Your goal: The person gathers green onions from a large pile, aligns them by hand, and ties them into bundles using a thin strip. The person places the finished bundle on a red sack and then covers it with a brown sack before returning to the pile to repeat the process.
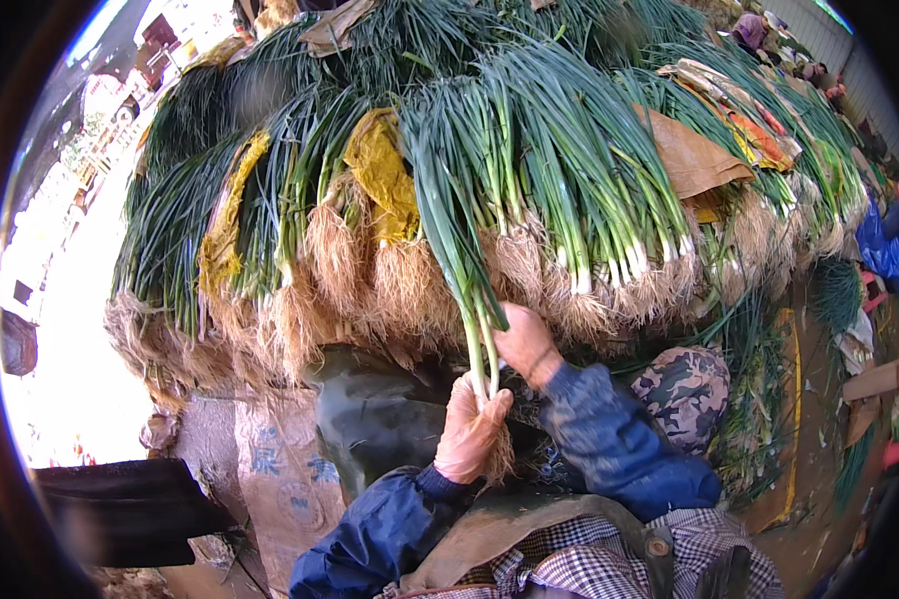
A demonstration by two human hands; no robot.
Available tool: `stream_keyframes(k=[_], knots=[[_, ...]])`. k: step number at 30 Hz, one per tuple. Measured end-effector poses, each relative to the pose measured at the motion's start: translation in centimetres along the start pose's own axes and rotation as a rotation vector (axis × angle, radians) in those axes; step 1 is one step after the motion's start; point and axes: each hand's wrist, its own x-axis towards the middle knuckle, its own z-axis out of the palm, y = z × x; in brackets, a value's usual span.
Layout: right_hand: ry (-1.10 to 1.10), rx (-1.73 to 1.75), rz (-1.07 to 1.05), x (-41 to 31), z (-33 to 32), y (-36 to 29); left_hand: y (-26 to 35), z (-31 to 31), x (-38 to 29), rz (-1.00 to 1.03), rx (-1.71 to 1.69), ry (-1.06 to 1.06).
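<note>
My left hand [470, 430], in a thin translucent glove, is closed round the white lower stems of a few green onions [473, 329], with their roots hanging below it. At the right side of the same stems is my right hand [523, 341]; its fingertips are partly hidden behind a leaf, so its grip is unclear. The long leaves of these onions lean up and away over a big heap of green onions [569, 172], whose pale roots face me. Yellow woven sacking [382, 168] lies among the bundles.
A printed woven sack [288, 464] lies at the lower left, near a dark flat object [131, 513]. A camouflage-patterned cloth item [685, 397] is beside my right forearm. Loose onions [749, 419] lie on the wet ground at right. Other people are at the far right.
</note>
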Motion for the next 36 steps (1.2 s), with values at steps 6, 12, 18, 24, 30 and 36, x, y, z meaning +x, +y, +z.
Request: stream_keyframes(k=[6,12,18,24,30,36], knots=[[-0.11,0.057,-0.013,-0.1,1.0,0.8,-0.2,-0.1,-0.4,0.04,0.108,0.078],[0.118,1.038,0.13,-3.9,-0.4,-1.7,1.2,0.0,0.8,-0.24,-0.285,0.027],[-0.17,1.573,0.039,-7.9,-6.8,-2.2,2.0,0.9,2.0,-0.296,-0.645,-0.002],[0.743,0.143,0.307,-19.2,-26.6,0.1,0.6,-0.5,2.8,-0.323,-0.742,-0.076],[0.493,-0.169,0.123,-15.6,-20.7,-2.2,-0.7,0.0,2.1,-0.319,-0.508,-0.118],[-0.139,0.519,0.002,-5.3,-0.3,-1.1,-0.3,-0.5,-0.1,-0.311,-0.519,-0.067]])
